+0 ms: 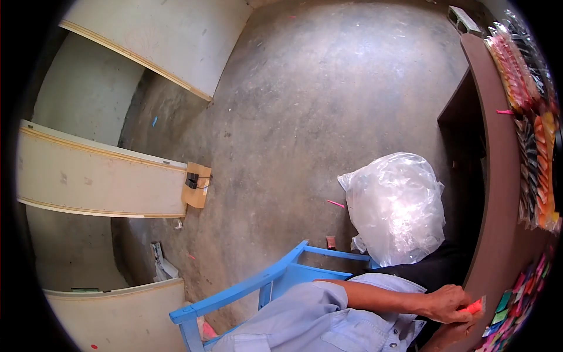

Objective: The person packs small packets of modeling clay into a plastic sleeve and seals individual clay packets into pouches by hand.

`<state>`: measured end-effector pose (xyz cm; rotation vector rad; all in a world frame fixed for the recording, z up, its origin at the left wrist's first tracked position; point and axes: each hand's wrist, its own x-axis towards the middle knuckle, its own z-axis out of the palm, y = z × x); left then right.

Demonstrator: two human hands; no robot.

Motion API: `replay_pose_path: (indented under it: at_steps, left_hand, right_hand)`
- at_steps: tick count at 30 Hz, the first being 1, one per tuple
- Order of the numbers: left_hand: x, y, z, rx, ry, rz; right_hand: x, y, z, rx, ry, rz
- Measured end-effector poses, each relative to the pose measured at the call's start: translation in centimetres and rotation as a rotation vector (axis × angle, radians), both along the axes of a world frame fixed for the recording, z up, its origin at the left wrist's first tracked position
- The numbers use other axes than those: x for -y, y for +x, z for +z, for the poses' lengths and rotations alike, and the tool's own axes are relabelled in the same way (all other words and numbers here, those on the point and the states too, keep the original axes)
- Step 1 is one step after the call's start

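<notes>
One of my hands, the left [450, 304], is at the lower right, beside the edge of the brown table [497, 176]. Its fingers are closed on a small red packet [474, 306] with a clear edge. Just below it lies my right hand [448, 337], partly cut off by the shadow and the frame's bottom; its fingers are mostly hidden near the packet. Colourful small packets [519, 305] lie on the table right beside the hands. Farther up the table are rows of wrapped orange, black and pink items [542, 170].
A large clear plastic bag [396, 211] stands on the concrete floor [281, 129], near a blue wooden chair [240, 287]. Pale partitions [105, 179] stand at the left, one with a cardboard piece [198, 196]. A concrete block [463, 21] is at the top right.
</notes>
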<state>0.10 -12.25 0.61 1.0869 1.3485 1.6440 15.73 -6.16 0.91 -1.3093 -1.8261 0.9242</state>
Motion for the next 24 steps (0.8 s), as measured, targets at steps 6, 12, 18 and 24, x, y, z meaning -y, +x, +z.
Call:
replay_pose_path:
  at_steps: [6, 12, 18, 24]
  left_hand:
    - [-0.6, 0.5, -0.5, 0.020, 0.135, 0.038]
    - [-0.1, -0.2, -0.4, 0.058, 0.080, -0.032]
    - [-0.9, 0.1, -0.8, 0.071, 0.012, -0.072]
    - [-1.2, 2.5, -2.2, 0.038, 0.150, -0.038]
  right_hand:
    - [0.3, -0.2, 0.2, 0.006, -0.014, 0.009]
    - [0.5, -0.6, -0.1, -0.006, -0.037, 0.027]
    - [0.4, -0.4, -0.2, -0.010, -0.059, 0.047]
    - [0.6, 2.0, 1.0, -0.055, -0.083, 0.069]
